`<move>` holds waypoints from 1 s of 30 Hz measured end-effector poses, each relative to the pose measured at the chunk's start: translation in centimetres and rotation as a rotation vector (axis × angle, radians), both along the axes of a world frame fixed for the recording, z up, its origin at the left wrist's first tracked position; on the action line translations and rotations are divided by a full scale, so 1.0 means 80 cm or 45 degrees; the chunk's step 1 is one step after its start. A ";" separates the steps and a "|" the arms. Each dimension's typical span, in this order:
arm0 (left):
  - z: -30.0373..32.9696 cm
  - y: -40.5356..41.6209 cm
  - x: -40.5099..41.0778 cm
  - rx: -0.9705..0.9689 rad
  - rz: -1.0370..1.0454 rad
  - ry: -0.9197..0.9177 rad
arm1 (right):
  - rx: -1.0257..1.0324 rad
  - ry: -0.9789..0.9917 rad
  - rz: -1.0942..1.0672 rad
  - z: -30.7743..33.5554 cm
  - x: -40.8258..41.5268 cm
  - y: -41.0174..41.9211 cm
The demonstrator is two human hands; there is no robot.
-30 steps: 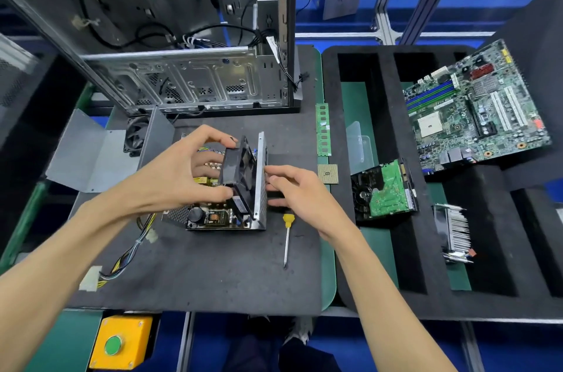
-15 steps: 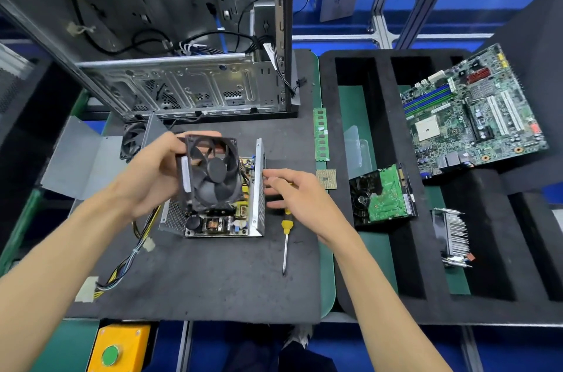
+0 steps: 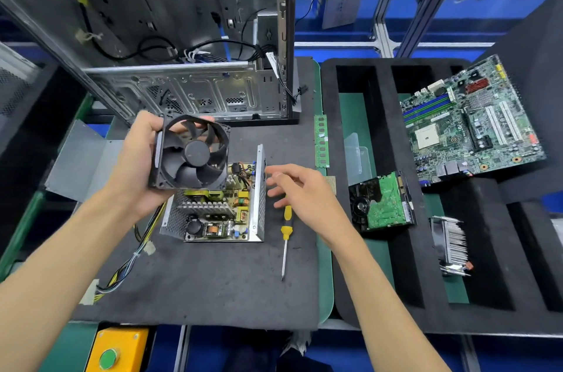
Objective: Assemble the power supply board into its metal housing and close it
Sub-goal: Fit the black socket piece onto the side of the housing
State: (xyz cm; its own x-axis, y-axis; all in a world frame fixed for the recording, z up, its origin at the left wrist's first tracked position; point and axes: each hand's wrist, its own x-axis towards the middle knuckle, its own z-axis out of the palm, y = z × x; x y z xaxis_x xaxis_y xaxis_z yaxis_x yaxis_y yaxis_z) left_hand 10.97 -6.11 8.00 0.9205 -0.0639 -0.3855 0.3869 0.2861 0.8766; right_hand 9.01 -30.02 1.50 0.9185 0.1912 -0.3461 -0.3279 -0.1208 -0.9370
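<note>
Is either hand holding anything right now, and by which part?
The left hand grips the black fan by its frame's outer edge. The right hand is open, holding nothing.

L hand [image 3: 137, 164] has lifted the square black plastic cooling fan [image 3: 192, 153] up & away from the open grey metal power supply housing [image 3: 259, 195]; 1 s ago it stood on edge inside, against the housing's right wall. Fan now faces the camera, above the brown circuit board [image 3: 225, 213]. R hand [image 3: 304, 191] has come off the wall, fingers loose.
</note>
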 end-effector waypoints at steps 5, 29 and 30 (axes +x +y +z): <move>0.007 0.002 0.009 -0.039 0.018 0.013 | 0.028 -0.030 -0.010 0.011 0.003 0.003; -0.038 -0.019 0.004 0.290 -0.219 0.260 | 0.012 0.006 -0.018 0.019 0.012 0.024; -0.037 -0.018 0.004 0.267 -0.219 0.272 | 0.011 0.006 -0.027 0.020 0.013 0.024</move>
State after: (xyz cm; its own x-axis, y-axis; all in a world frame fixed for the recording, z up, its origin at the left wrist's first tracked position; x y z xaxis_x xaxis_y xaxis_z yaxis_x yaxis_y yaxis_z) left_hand 11.26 -7.53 5.03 0.8003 -0.1102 -0.5894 0.5949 0.0229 0.8035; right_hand 10.04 -28.13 3.08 0.9209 0.1747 -0.3485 -0.3344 -0.1056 -0.9365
